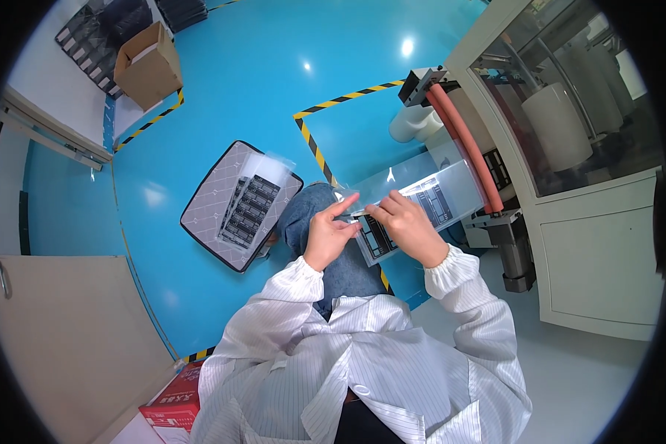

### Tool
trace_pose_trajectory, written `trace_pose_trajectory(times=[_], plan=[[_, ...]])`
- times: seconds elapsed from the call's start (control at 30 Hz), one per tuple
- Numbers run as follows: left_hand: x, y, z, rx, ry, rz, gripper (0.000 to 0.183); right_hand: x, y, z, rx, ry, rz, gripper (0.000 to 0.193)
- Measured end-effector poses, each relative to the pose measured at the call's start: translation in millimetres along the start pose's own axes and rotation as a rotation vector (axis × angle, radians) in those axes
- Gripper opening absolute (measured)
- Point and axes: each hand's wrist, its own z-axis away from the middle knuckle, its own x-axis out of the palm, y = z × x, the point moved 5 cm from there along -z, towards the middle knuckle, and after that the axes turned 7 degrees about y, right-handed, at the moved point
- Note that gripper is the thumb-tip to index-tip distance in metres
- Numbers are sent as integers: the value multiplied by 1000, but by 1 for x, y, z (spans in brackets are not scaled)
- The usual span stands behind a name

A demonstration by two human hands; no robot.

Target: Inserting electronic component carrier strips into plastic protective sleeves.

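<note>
A strip of clear plastic film (pixel 455 185) with black printed panels reaches from a machine's orange-red roller (pixel 462 140) to my hands above my lap. My left hand (pixel 331 231) is curled at the film's near end, thumb and index finger some way apart with the glossy film edge between them. Beside it, my right hand (pixel 407 228) pinches the same edge with bent fingers, the fingertips close to my left hand. Exactly how the fingertips grip is partly hidden by glare. On a grey patterned stool seat (pixel 203 196) to my left lie several film pieces (pixel 251 207) with black panels.
The pale machine (pixel 599 259) with a windowed upper part stands at my right. White rolls (pixel 413 122) lie under the film. Yellow-black tape (pixel 314 148) marks the blue floor. An open cardboard box (pixel 149 70) sits far left; a red box (pixel 174 403) is near left.
</note>
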Motion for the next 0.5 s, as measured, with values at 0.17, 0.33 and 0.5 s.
trace_pose_trajectory(times=[0.17, 0.33, 0.5], plan=[[-10, 2, 5, 6, 27, -9, 56, 8, -3, -2, -75, -5, 25, 31], [-18, 3, 10, -31, 16, 11, 57, -11, 29, 8, -28, -49, 102, 30], [-27, 2, 15, -55, 24, -16, 60, -36, 81, 35, 48, 1, 247, 32]])
